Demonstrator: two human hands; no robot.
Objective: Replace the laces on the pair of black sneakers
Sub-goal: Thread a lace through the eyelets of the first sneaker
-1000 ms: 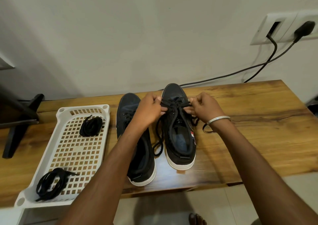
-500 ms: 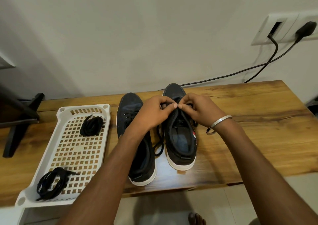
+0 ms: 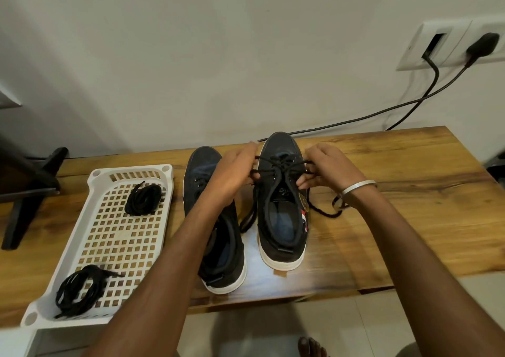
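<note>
Stage: mid-lacing, right sneaker [image 3: 282, 192] on table [image 3: 410, 192].
Hands: left hand [image 3: 235, 171] and right hand [image 3: 325, 168] each pinch the lace [image 3: 281, 163] at the eyelets, fingers curled, lace taut across.
Left sneaker [image 3: 216, 220]: laced at the toe end; old or new, can't tell.
Tray [image 3: 95, 181]: two lace bundles [image 3: 143, 199], [image 3: 82, 291].
Left: judging by loose tails, upper eyelets and tying.

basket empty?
No, the white basket holds two bundles of black laces, the far bundle and the near bundle.
</note>
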